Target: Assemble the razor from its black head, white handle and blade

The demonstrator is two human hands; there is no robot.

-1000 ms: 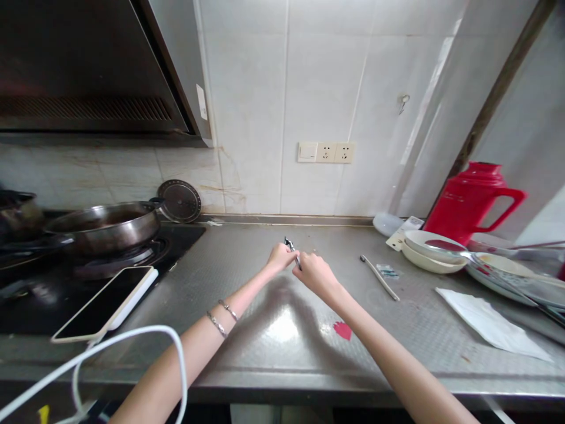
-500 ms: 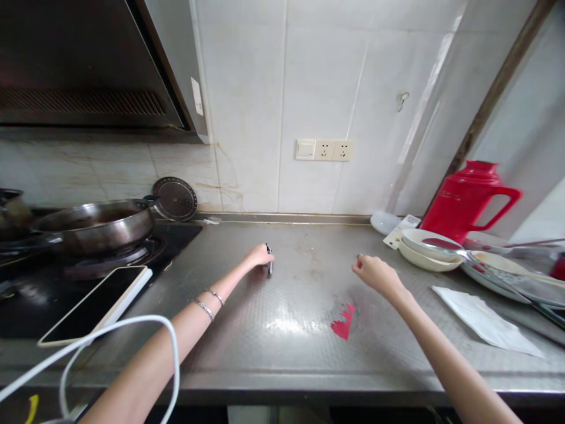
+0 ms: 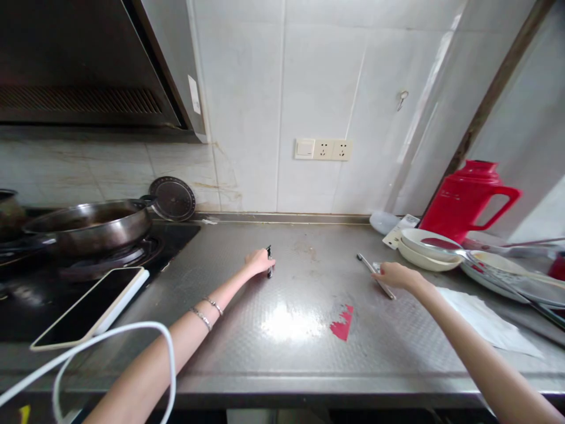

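Note:
My left hand rests on the steel counter with its fingers closed round a small dark metal tool that stands on its end. Farther right, my right hand lies over a thin white stick on the counter, fingers curled on it. Two bracelets circle my left wrist.
A pan sits on the black stove at left, with a phone and white cable near the front. White dishes, a red jug and a paper sheet are at right. A red scrap lies mid-counter.
My hands were together on the small tool; they have parted. The left stays with the tool, set down on the counter, and the right has moved right onto the white stick.

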